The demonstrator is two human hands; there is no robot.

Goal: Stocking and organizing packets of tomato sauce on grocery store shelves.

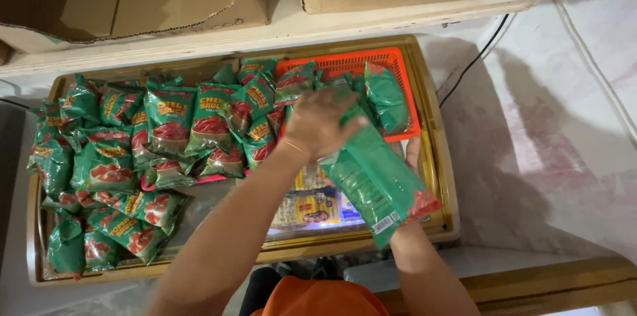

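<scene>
hands (345,137) holding green sachet (378,183), orange basket (398,70)

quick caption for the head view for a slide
Both hands, left hand and right hand, hold a green sauce pouch above an orange basket.

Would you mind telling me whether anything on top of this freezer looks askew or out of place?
The green sauce pouches lie in a loose, overlapping heap on the freezer lid, tilted every way, some spilling past its left edge; only a few sit in the orange basket.

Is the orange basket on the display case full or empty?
Partly filled. Green sauce pouches lie inside the orange basket, while bare mesh shows along its back wall. The left hand hides part of its floor.
</scene>
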